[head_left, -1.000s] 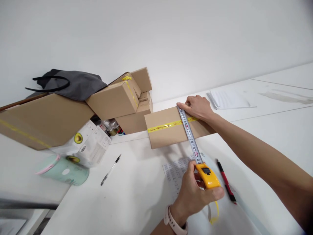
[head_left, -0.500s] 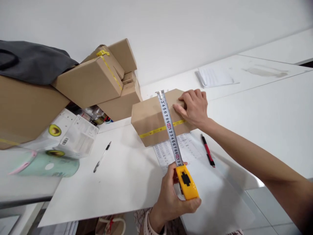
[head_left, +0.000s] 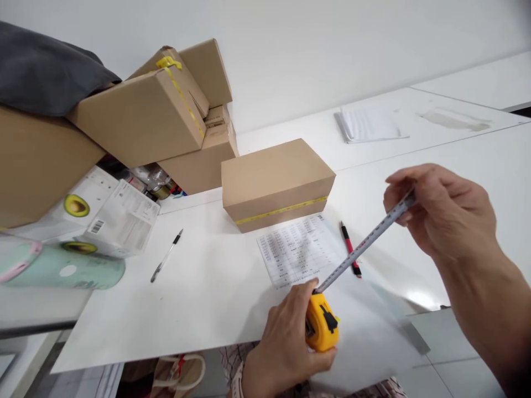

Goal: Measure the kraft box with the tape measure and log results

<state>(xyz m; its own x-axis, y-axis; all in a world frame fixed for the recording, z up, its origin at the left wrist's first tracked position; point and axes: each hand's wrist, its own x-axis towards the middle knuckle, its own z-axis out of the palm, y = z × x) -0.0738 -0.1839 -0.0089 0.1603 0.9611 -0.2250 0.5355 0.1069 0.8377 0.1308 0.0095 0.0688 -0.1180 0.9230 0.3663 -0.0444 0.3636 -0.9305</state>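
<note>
White tabletop (head_left: 199,298) meets a pale wall (head_left: 332,66) behind the work. The left hand (head_left: 286,337) is curled around a yellow tape measure (head_left: 322,329); farther right and higher, the right hand (head_left: 456,221) pinches the outer end of its drawn-out blade (head_left: 373,234) between thumb and fingers. Between the two hands, the blade crosses above a red-and-black pen (head_left: 347,240). Ahead of the left hand lies a printed sheet (head_left: 290,249), and beyond it the cardboard box (head_left: 277,168) rests apart from both hands. The step appears to be handling the extended tape away from the box; the next move likely calls for a firm pinch, lest the blade snap back.
</note>
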